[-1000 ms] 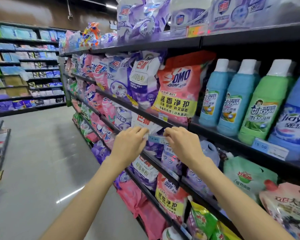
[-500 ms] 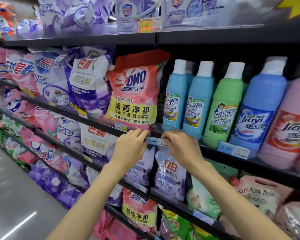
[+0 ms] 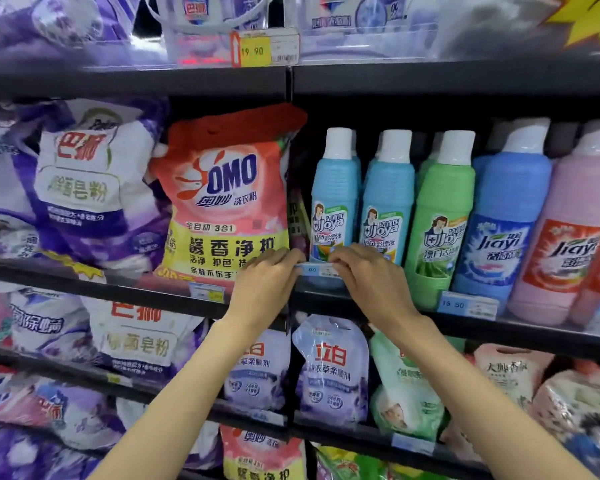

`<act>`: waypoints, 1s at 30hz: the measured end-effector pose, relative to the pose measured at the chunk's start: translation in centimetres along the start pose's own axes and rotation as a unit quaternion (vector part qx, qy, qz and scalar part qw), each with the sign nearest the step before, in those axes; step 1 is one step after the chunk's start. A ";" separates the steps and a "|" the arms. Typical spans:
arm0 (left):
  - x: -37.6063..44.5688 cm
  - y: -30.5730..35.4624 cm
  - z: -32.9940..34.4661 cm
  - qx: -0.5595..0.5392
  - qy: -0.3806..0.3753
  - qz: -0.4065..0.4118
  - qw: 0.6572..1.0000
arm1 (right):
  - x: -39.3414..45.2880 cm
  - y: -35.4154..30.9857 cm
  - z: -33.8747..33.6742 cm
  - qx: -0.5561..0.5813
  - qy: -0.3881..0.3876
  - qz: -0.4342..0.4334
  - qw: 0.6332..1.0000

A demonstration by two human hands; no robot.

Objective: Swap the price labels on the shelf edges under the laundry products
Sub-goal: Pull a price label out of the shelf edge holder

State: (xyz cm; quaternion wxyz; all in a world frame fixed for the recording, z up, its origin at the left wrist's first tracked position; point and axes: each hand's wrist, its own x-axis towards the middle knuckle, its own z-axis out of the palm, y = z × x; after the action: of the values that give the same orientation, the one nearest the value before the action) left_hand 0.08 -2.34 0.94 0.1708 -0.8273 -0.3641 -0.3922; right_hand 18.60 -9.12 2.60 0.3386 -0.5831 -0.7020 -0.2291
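A small blue price label (image 3: 317, 271) is held level in front of the middle shelf edge (image 3: 136, 292), just below the light-blue Joya bottles (image 3: 333, 202). My left hand (image 3: 267, 282) pinches its left end and my right hand (image 3: 368, 282) pinches its right end. The fingers hide both ends of the label. Another blue label reading 15.50 (image 3: 466, 304) sits on the same shelf edge under the green bottle (image 3: 440, 216). A blue label with a yellow patch (image 3: 207, 292) sits under the red OMO bag (image 3: 227, 195).
The top shelf carries a yellow 19.90 label (image 3: 264, 50) under purple packs. Purple-and-white powder bags (image 3: 90, 181) stand left of the OMO bag. Blue and pink Jiayi bottles (image 3: 506, 220) stand at the right. Softener pouches (image 3: 331, 368) fill the shelf below my wrists.
The view has swung right and closer to the shelf. Both hands have carried the label up and right, from the lower pouches to the shelf edge under the Joya bottles.
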 end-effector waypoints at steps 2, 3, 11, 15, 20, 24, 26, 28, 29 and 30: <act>0.2 -0.6 0.5 -0.012 0.006 0.005 1.000 | 0.1 -0.2 0.6 -0.003 -0.001 0.012 1.000; 0.3 -0.9 0.8 -0.018 0.008 0.011 1.000 | 0.2 -0.2 0.9 -0.001 -0.001 0.016 1.000; 0.8 -1.8 2.3 -0.084 0.006 0.056 0.995 | -0.5 -0.2 1.6 0.021 0.020 0.039 0.999; 1.0 -1.8 2.8 -0.109 -0.011 0.066 0.992 | -1.0 -0.3 0.9 0.012 0.024 0.053 0.998; 1.2 -1.9 2.6 -0.135 -0.010 0.074 0.988 | -0.8 -0.6 0.4 -0.018 0.020 0.056 0.998; 1.2 -2.2 2.8 -0.138 -0.008 0.073 0.988 | -0.7 -0.8 0.5 -0.031 0.016 0.058 0.998; 1.1 -2.3 3.0 -0.138 -0.008 0.078 0.987 | -0.6 -0.7 0.6 -0.038 0.013 0.055 0.998; 1.0 -2.4 3.1 -0.141 -0.007 0.078 0.987 | -0.8 -0.8 0.7 -0.040 0.004 0.056 0.998; 0.9 -2.4 3.1 -0.143 -0.008 0.076 0.987 | -0.9 -0.9 0.7 -0.039 0.000 0.057 0.998; 0.8 -2.4 3.1 -0.146 -0.010 0.074 0.987 | -1.0 -1.0 0.8 -0.037 -0.001 0.059 0.998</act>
State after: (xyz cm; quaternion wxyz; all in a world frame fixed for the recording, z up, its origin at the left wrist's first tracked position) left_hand 0.27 1.44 -0.46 0.0736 -0.8718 -0.2423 -0.4192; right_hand 17.58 -9.47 1.40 0.3287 -0.6358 -0.6579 -0.2343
